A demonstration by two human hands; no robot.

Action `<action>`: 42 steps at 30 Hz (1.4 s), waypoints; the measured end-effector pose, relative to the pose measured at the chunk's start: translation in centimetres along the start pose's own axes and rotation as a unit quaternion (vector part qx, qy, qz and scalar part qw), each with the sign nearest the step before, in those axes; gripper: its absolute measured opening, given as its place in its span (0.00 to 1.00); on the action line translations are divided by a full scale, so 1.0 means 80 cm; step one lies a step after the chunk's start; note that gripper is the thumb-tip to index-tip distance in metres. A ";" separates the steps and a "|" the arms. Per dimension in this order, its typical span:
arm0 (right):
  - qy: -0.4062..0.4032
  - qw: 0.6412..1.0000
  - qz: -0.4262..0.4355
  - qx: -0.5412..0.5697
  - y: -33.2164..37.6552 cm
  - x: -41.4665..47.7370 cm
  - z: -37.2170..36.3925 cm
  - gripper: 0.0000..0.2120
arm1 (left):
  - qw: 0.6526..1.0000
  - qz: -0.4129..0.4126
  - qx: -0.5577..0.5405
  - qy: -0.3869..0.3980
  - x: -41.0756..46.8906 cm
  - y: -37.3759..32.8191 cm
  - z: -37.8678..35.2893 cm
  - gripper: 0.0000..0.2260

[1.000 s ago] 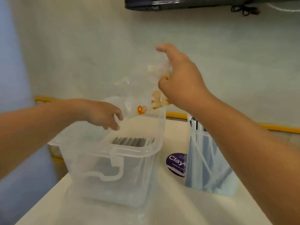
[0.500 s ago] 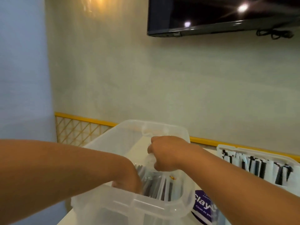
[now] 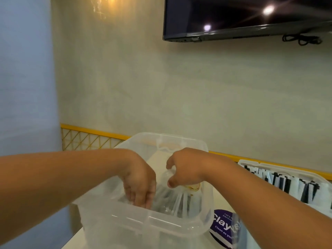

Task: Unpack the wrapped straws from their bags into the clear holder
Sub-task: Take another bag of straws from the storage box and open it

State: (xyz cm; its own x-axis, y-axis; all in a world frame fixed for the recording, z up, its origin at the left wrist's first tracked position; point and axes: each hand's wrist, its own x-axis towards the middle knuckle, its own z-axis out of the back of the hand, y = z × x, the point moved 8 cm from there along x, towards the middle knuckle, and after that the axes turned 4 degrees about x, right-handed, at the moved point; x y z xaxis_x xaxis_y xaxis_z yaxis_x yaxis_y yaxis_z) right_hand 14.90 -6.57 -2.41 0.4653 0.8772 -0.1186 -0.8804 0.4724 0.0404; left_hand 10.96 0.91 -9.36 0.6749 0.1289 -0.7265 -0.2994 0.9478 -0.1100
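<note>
Fingers of the left hand pointed almost straight down, uncurled and close together. Their tips rested on the wrapped straws inside the clear tub and gripped nothing. Just to their right, the fingers of the right hand were curled tight round the gathered neck of a clear plastic bag. The bag hung below that fist into the tub, and its folds fanned out downward.

Further right of the gripping fingers, past a purple round label on the table, a second clear container stood well apart. It was packed with black-and-white wrapped straws on end, some leaning.

By the look of it, the task was partly done. One container was already stocked, and the bag in the right hand had not been emptied or let go. It could not be told for sure which of the two clear vessels was the holder, so how much was left stayed a guess. At the least, this bag's straws had yet to come free and the bag to be put aside.

The straws under the left fingertips showed as blurred dark and pale strips. Their long axes seemed to slope from the tub's floor up toward the right fist, with the upper ends converging on the pinched neck. Their far ends were hidden.
</note>
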 end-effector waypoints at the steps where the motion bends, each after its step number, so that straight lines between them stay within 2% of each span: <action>1: -0.014 1.000 0.000 0.007 -0.001 -0.002 0.003 0.20 | 0.999 -0.019 -0.023 -0.017 -0.011 0.000 0.007 0.05; 3: -0.039 0.999 0.002 0.017 -0.004 -0.006 0.008 0.19 | 0.993 -0.042 -0.071 -0.080 -0.030 0.013 0.035 0.10; 6: -0.073 0.996 0.003 0.057 -0.012 -0.015 0.017 0.23 | 0.976 -0.080 -0.124 -0.159 -0.065 0.022 0.066 0.11; 11: -0.091 0.965 0.048 0.240 0.004 -0.050 0.032 0.32 | 0.950 -0.132 -0.188 -0.210 -0.117 0.016 0.092 0.08; 13: -0.082 0.946 0.079 0.304 0.022 -0.070 0.036 0.38 | 0.948 -0.130 -0.188 -0.220 -0.129 0.013 0.097 0.07; 15: -0.074 0.932 0.099 0.342 0.038 -0.088 0.036 0.40 | 0.947 -0.117 -0.182 -0.238 -0.135 0.011 0.102 0.07; 18: -0.108 0.945 0.084 0.297 0.050 -0.102 0.036 0.34 | 0.937 -0.106 -0.193 -0.270 -0.141 0.005 0.107 0.09; 21: -0.194 0.957 0.062 0.209 0.051 -0.103 0.044 0.09 | 0.928 -0.098 -0.211 -0.291 -0.144 0.002 0.109 0.09; 24: -0.254 0.948 0.032 0.191 0.034 -0.099 0.051 0.08 | 0.926 -0.058 -0.166 -0.335 -0.147 0.008 0.111 0.08; 26: -0.284 0.932 0.019 0.225 0.021 -0.100 0.058 0.08 | 0.919 -0.028 -0.136 -0.370 -0.156 0.014 0.112 0.06; 28: -0.309 0.913 0.008 0.267 0.009 -0.103 0.069 0.12 | 0.901 -0.021 -0.167 -0.401 -0.170 0.022 0.113 0.08; 30: -0.330 0.894 -0.001 0.303 -0.002 -0.104 0.083 0.12 | 0.872 -0.026 -0.237 -0.427 -0.189 0.030 0.114 0.13; 32: -0.357 0.871 0.000 0.337 -0.008 -0.109 0.103 0.06 | 0.850 -0.050 -0.279 -0.443 -0.211 0.031 0.114 0.22; 33: -0.370 0.857 0.004 0.359 -0.010 -0.113 0.114 0.03 | 0.841 -0.074 -0.287 -0.453 -0.224 0.027 0.114 0.24; 34: -0.385 0.840 0.010 0.381 -0.010 -0.119 0.124 0.02 | 0.828 -0.105 -0.293 -0.467 -0.239 0.020 0.113 0.23; 37: -0.433 0.802 0.015 0.412 -0.011 -0.144 0.160 0.14 | 0.765 -0.194 -0.333 -0.516 -0.283 0.002 0.115 0.20; 39: -0.457 0.778 0.022 0.430 -0.013 -0.161 0.182 0.18 | 0.738 -0.224 -0.343 -0.537 -0.303 -0.007 0.116 0.18; 40: -0.465 0.766 0.026 0.442 -0.013 -0.170 0.191 0.17 | 0.733 -0.232 -0.341 -0.541 -0.310 -0.013 0.116 0.16; 42: -0.483 0.743 0.035 0.461 -0.013 -0.191 0.206 0.08 | 0.724 -0.247 -0.342 -0.546 -0.323 -0.027 0.113 0.13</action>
State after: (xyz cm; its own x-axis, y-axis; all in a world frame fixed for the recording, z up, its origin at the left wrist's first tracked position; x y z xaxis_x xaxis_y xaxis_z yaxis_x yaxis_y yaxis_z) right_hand 10.22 -19.05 15.71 0.6620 0.3432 0.6663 -0.6759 -0.1110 0.7286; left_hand 0.29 -1.81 15.78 0.8324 0.3316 0.4441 0.1487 0.6383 -0.7553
